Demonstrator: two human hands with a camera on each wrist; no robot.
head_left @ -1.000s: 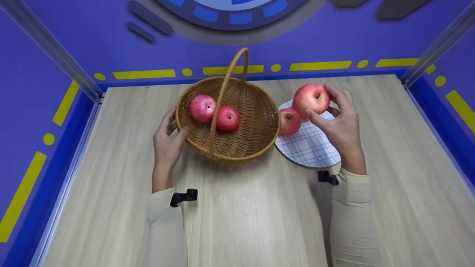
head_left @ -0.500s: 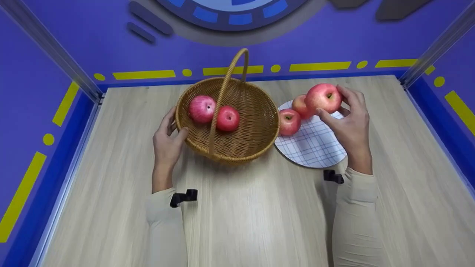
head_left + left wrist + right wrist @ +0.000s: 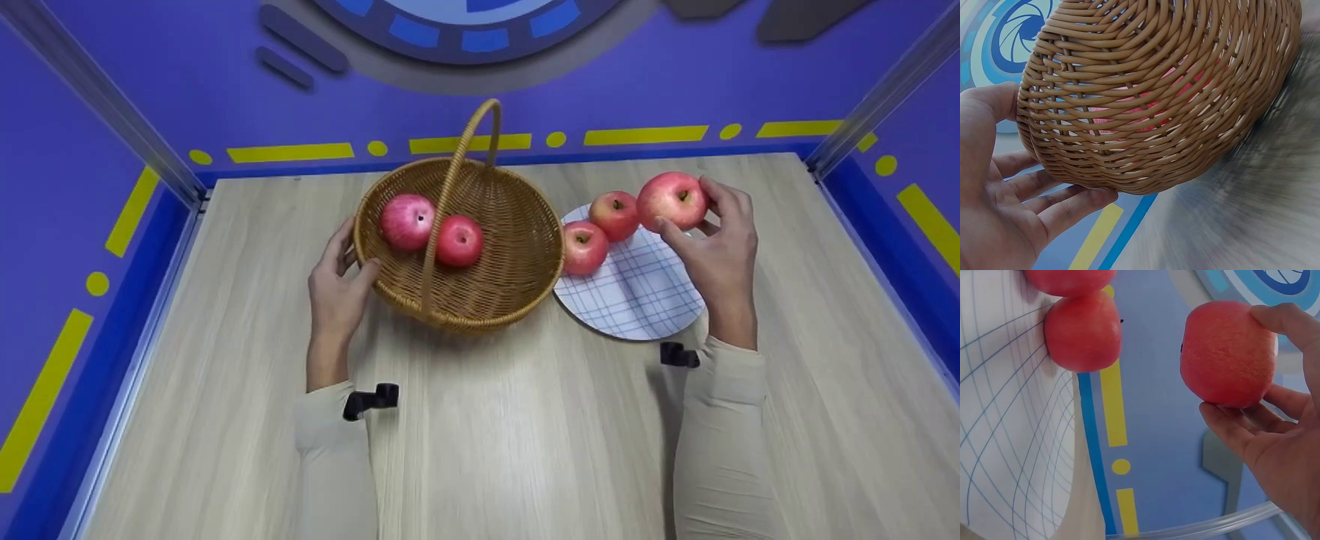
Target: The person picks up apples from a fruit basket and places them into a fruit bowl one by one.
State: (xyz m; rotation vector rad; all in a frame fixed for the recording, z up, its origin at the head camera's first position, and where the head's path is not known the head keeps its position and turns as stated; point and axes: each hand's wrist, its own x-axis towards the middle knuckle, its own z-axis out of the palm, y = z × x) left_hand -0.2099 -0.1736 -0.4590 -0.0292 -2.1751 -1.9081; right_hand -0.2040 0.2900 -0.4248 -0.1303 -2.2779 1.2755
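Observation:
My left hand [image 3: 339, 289] grips the left side of a brown wicker basket [image 3: 517, 255], thumb at the rim and fingers against the outer wall. Two red apples lie inside: a streaked pinkish one [image 3: 405, 222] and a smaller red one [image 3: 460, 240] beside it. In the right wrist view, my right hand [image 3: 1286, 444] holds a large red apple [image 3: 1230, 354] between thumb and fingers, raised apart from the plate. Two more apples, a front one [image 3: 584, 248] and a back one [image 3: 615, 214], sit touching on the left part of a checked white plate [image 3: 637, 300].
The basket's arched handle [image 3: 469, 135] rises above its rim. Its right side stands close against the plate's left edge. Under everything is a pale wooden table [image 3: 480, 435], bounded by a blue-purple back wall [image 3: 615, 97] and side walls.
My right hand has moved to the right with the large apple, and the back apple on the plate has come into view. My left hand and the basket have stayed put.

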